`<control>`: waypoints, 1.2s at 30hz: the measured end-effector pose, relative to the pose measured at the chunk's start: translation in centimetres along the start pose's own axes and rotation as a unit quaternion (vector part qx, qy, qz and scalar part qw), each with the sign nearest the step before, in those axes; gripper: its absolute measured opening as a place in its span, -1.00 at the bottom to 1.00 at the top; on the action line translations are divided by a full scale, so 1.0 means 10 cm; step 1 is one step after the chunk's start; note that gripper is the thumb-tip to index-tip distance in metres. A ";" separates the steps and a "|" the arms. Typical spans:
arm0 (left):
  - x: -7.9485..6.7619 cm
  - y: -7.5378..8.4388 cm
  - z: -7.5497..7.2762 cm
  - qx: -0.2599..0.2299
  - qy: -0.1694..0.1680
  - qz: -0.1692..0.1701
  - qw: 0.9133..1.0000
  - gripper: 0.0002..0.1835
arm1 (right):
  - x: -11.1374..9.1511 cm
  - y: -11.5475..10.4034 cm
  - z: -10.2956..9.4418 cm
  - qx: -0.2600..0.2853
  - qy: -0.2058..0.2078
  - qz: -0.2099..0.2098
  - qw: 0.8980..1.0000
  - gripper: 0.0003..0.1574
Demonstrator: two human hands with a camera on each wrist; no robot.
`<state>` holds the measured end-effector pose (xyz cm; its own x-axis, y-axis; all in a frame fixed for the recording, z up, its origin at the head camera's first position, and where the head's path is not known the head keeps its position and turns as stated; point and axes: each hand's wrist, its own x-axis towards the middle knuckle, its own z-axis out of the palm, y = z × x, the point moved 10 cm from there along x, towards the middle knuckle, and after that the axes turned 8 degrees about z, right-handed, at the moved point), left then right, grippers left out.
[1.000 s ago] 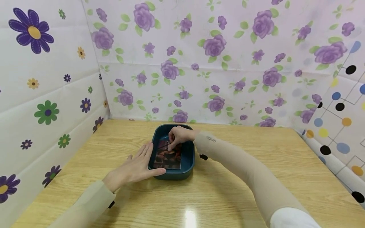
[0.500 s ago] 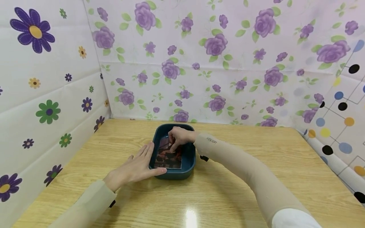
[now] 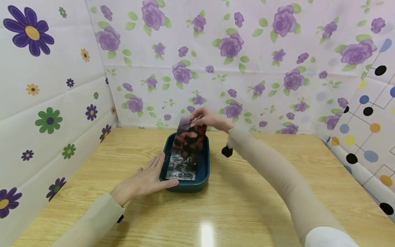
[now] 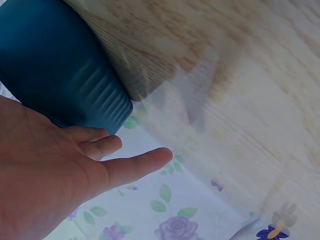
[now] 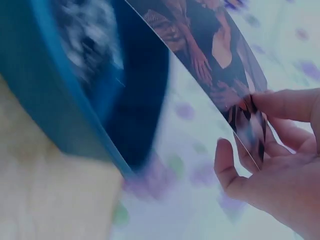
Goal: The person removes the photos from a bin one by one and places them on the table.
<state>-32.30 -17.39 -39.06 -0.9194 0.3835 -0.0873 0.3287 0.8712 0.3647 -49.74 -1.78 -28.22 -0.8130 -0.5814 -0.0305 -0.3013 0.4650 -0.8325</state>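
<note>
A dark teal rectangular bin [image 3: 202, 173] stands on the wooden table. My right hand [image 3: 208, 118] pinches the far end of a glossy colour photo print [image 3: 189, 137], raised at a slant over the bin. In the right wrist view the print [image 5: 212, 55] shows several figures, and thumb and fingers hold its end from both faces. Under it, a black-and-white photo print [image 3: 180, 168] lies in the bin. My left hand [image 3: 140, 181] rests at the bin's near left corner with straight, spread fingers; in the left wrist view the hand [image 4: 55, 175] lies against the bin's ribbed outer wall [image 4: 100, 95].
The light wooden table [image 3: 262, 192] reaches back to a wall covering with purple roses [image 3: 231, 44]. A sheet with daisies [image 3: 49, 120] borders the left side, and one with coloured dots [image 3: 370, 156] the right.
The right hand was down inside the bin on the colour print; now it has lifted that print up and back, baring the black-and-white print. The left hand has stayed at the bin's corner.
</note>
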 end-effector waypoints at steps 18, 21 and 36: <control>-0.04 -0.04 0.00 -0.003 0.002 -0.006 1.000 0.28 | -0.48 1.60 -0.97 -0.115 0.024 0.138 0.983 -0.71; -0.02 -0.03 -0.01 -0.005 0.003 -0.005 1.000 0.28 | -0.50 1.66 -0.97 -0.170 0.060 0.113 0.977 -0.67; 0.01 -0.01 0.02 -0.012 0.000 0.001 1.000 0.26 | -0.49 1.86 -0.78 -0.323 0.112 0.137 0.930 -0.60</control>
<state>-32.39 -17.34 -39.31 -0.9190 0.3847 -0.0867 0.3248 0.8631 0.3868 -55.22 14.96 -39.27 -0.9648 -0.2625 -0.0154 -0.2457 0.9209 -0.3026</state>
